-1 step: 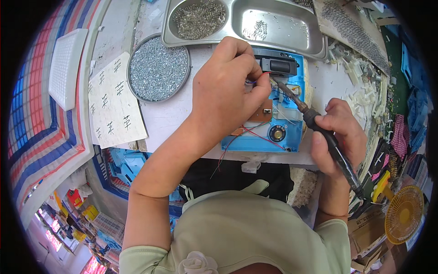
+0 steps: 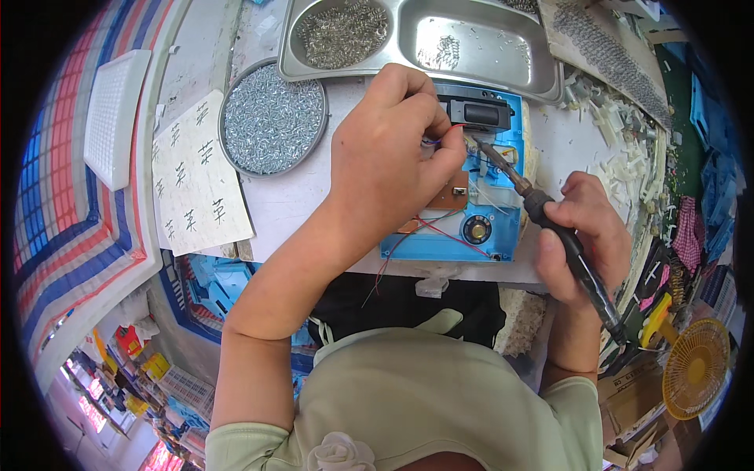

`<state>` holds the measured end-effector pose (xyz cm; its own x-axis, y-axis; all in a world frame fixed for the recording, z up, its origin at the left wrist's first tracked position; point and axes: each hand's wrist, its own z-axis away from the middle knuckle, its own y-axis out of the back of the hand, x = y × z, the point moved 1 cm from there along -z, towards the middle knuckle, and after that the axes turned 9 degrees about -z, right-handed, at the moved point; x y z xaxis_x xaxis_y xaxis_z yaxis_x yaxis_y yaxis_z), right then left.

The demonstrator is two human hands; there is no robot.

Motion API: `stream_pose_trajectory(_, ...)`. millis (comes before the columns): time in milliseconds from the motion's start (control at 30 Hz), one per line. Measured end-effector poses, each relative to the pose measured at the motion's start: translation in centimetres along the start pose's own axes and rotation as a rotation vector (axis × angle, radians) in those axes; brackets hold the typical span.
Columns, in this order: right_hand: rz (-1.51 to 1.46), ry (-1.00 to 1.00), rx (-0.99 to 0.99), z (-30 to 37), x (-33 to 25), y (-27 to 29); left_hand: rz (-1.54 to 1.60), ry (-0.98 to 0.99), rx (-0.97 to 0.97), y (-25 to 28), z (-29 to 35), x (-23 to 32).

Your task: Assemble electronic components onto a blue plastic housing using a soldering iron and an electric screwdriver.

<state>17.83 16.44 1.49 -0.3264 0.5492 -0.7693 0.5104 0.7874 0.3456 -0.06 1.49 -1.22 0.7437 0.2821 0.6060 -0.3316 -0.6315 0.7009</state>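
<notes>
A blue plastic housing (image 2: 506,228) lies open on the bench, with a black part, a brown circuit board (image 2: 449,192) and a small round speaker (image 2: 477,229) in it. Over its left side, my left hand (image 2: 400,141) pinches a thin red wire (image 2: 459,126) between thumb and forefinger. My right hand (image 2: 593,228) grips a soldering iron (image 2: 567,239) by its black handle. The iron's tip points up and left, close to the wire's end; whether they touch cannot be made out. Red wires (image 2: 440,228) loop past the speaker and hang over the bench edge.
A round dish of screws (image 2: 326,118) and a marked paper sheet (image 2: 188,177) lie to the left. Behind the housing stands a metal tray (image 2: 479,77) holding springs and small parts. White plastic pieces (image 2: 609,125) are heaped at right. A yellow fan (image 2: 695,369) stands lower right.
The soldering iron's tip has shifted very slightly down and right, away from the wire. My left hand stays in place.
</notes>
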Motion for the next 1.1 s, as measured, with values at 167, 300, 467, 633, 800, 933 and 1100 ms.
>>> stream_pose_trajectory(167,-0.046,0.004,-0.012,0.7,-0.6,1.2,-0.017,-0.013,0.001,0.1,0.0,-0.1)
stream_pose_trajectory(300,-0.038,0.001,0.045,1.4,-0.8,1.7,-0.027,-0.02,0.012,0.1,-0.1,0.0)
stream_pose_trajectory(467,-0.047,-0.005,0.083,1.7,-0.9,1.9,-0.019,0.009,-0.007,0.2,-0.1,0.1)
stream_pose_trajectory(633,-0.044,-0.001,0.087,1.7,-0.9,2.2,-0.027,-0.022,-0.023,0.6,-0.2,0.2)
stream_pose_trajectory(800,-0.054,0.001,0.094,1.9,-0.7,2.2,-0.017,0.012,-0.033,0.7,-0.2,0.3)
stream_pose_trajectory(933,-0.049,-0.007,0.11,2.0,-0.9,2.6,-0.046,-0.004,-0.067,1.0,-0.1,0.2)
stream_pose_trajectory(1100,-0.116,-0.048,0.32,3.9,-0.9,3.5,0.022,-0.152,-0.193,1.6,1.0,2.9)
